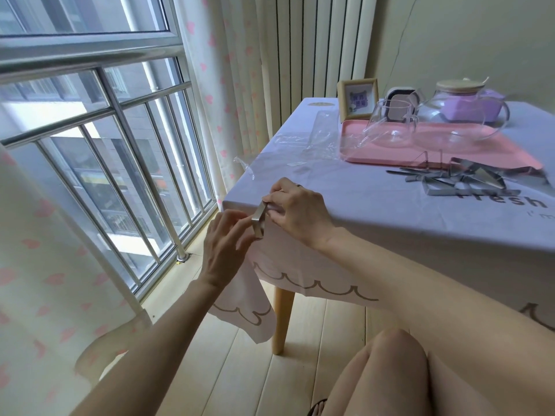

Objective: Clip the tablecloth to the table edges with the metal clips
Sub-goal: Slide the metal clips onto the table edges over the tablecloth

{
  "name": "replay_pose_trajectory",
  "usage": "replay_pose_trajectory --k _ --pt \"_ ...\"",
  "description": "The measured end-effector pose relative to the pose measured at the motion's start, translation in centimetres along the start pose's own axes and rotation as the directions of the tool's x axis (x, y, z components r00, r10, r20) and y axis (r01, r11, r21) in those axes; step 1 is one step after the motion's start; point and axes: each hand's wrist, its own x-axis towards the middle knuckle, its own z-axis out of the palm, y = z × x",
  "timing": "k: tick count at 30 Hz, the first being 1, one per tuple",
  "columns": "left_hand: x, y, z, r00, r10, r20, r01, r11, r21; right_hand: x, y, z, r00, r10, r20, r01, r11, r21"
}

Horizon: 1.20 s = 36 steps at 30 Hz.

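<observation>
Daylight from the barred window filled the left of the frame, and the table (pixel 282 319) stood at the right under its lilac tablecloth (pixel 375 214). You had one metal clip (pixel 260 219) at the table's near edge, close to the corner in the middle of the frame. Your right hand (pixel 300 210) pinched its upper end from above, thumb and fingers curled round it. The fingers (pixel 237 219) of your left hand (pixel 225 247) pinched its lower end from the window side. Whether the clip already gripped the edge I could not tell, since your hands hid its mouth.

The step looked to be seating this clip. To do it well, you needed the cloth smoothed flat over the edge first, because the corner below hung in a loose fold. It would have paid to spread the clip's arms just enough, hold it square to the edge, and push it straight on until it sat fully home. A skewed push risked bunching the cloth or letting the springy metal nip a fingertip.

The spare clips (pixel 468 180) lay heaped at the right of the frame, just in front of the pink tray (pixel 354 148).
</observation>
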Motion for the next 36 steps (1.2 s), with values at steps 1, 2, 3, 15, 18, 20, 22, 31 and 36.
replay_pose_trajectory --k 1,2,3,15,18,20,22,31,36 --pt "0.2 -0.3 -0.1 0.998 0.061 0.0 -0.061 0.998 0.028 0.0 0.0 -0.1 1.0 0.004 0.005 -0.004 1.0 0.002" --pt "0.5 -0.6 -0.2 0.993 0.118 0.007 -0.118 0.991 0.067 0.0 0.0 -0.2 1.0 0.01 0.009 -0.01 1.0 0.006" --pt "0.7 -0.9 -0.3 0.985 0.17 0.022 -0.172 0.979 0.108 0.0 -0.1 -0.2 1.0 0.018 0.014 -0.018 1.0 0.012" --pt "2.4 -2.0 -1.7 0.939 0.284 0.196 -0.304 0.949 0.079 0.6 0.6 -1.6 0.985 0.013 0.17 -0.019 0.999 0.032" --pt "2.8 -1.7 -2.0 0.938 0.275 0.211 -0.288 0.957 0.032 0.6 0.6 -1.6 0.984 0.03 0.178 -0.037 0.999 0.039" --pt "2.9 -1.7 -2.1 0.938 0.268 0.219 -0.274 0.962 -0.001 0.6 0.6 -1.7 0.982 0.036 0.186 -0.043 0.999 0.034" --pt "3.1 -1.7 -2.3 0.94 0.253 0.227 -0.251 0.967 -0.036 0.6 0.6 -1.7 0.981 0.044 0.188 -0.052 0.998 0.035" --pt "3.9 -1.7 -3.1 0.934 0.239 0.265 -0.213 0.969 -0.122 0.6 0.6 -1.8 0.979 0.075 0.189 -0.087 0.995 0.057" --pt "3.6 -2.1 -3.5 0.919 0.246 0.31 -0.227 0.969 -0.094 0.4 0.8 -1.6 0.98 0.062 0.187 -0.078 0.994 0.079"
